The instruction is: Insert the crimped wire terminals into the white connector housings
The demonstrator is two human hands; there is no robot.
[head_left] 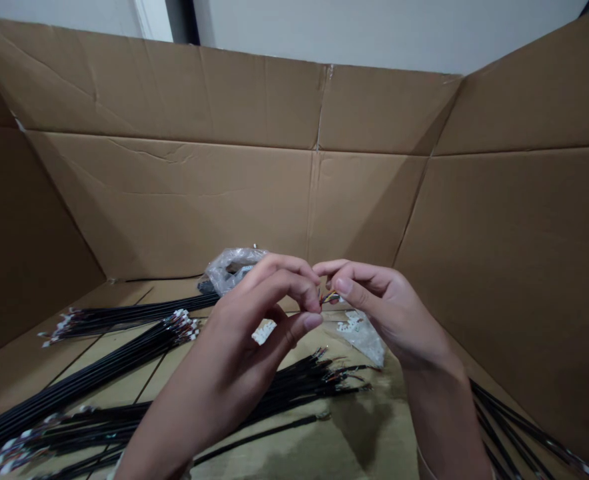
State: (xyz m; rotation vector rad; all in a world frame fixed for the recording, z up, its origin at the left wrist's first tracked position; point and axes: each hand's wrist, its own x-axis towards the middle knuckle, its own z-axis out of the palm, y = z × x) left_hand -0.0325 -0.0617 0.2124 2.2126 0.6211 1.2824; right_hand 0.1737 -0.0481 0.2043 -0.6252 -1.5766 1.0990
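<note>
Thin coloured wires (pixel 330 297), with yellow, red and dark strands, run between my two hands above the cardboard surface. My left hand (pixel 259 320) pinches them between thumb and fingertips. On the other side my right hand (pixel 399 307) is closed on the same wires, thumb against index finger. A small white bit shows under the right thumb, too small to make out. Below the hands lies a bundle of black cables (pixel 294 383) with bare coloured wire ends pointing right. A clear bag of small white connectors (pixel 362 333) sits beneath my right hand.
Black cable bundles with white connector ends (pixel 124 350) lie at left. Behind my left hand is a crumpled clear plastic bag (pixel 229 267). More black cables (pixel 519 427) are at lower right. Tall cardboard walls (pixel 199 193) enclose the back and sides.
</note>
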